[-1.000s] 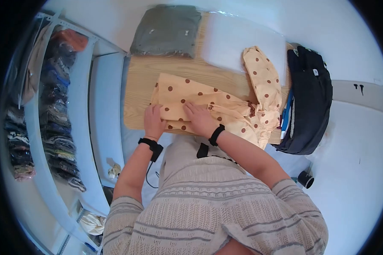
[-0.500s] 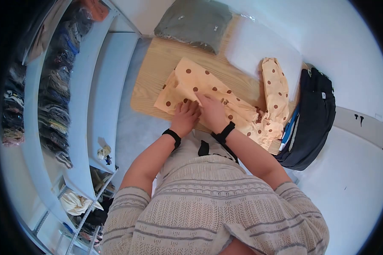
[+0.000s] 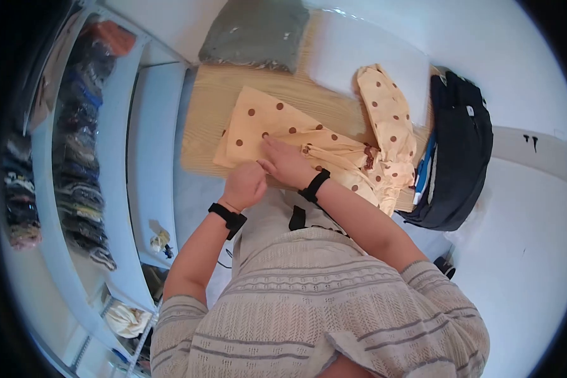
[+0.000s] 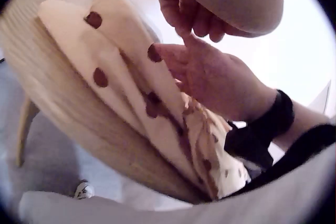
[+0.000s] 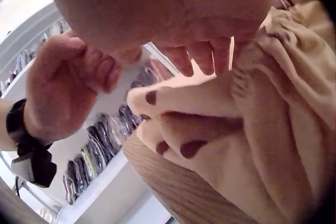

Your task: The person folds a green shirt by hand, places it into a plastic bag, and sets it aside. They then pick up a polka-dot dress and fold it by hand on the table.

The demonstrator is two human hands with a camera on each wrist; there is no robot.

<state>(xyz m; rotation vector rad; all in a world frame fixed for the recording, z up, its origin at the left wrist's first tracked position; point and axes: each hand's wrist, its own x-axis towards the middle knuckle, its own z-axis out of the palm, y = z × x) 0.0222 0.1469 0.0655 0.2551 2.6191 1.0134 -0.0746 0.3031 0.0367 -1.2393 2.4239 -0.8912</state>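
Note:
A peach garment (image 3: 277, 120) with brown polka dots lies folded lengthwise on the wooden table, one sleeve (image 3: 387, 104) pointing toward the back. My right hand (image 3: 288, 162) rests on its near part with the fingers extended; in the right wrist view those fingers (image 5: 202, 56) lie over the folded cloth. Just left of it, my left hand (image 3: 246, 184) is in front of the table's near edge, fingers curled in. No cloth shows in the left hand (image 5: 68, 82) in the right wrist view. Its fingertips are close to the right thumb.
A grey-green garment in clear plastic (image 3: 255, 34) lies at the back left of the table (image 3: 201, 113), beside a white plastic sheet (image 3: 365, 53). A dark bag (image 3: 460, 151) stands at the right end. Shelves (image 3: 116, 151) with bagged clothes rise at the left.
Half a second ago both hands were together at the garment's lifted near edge. That flap now lies flat; the left hand has drawn back off the cloth.

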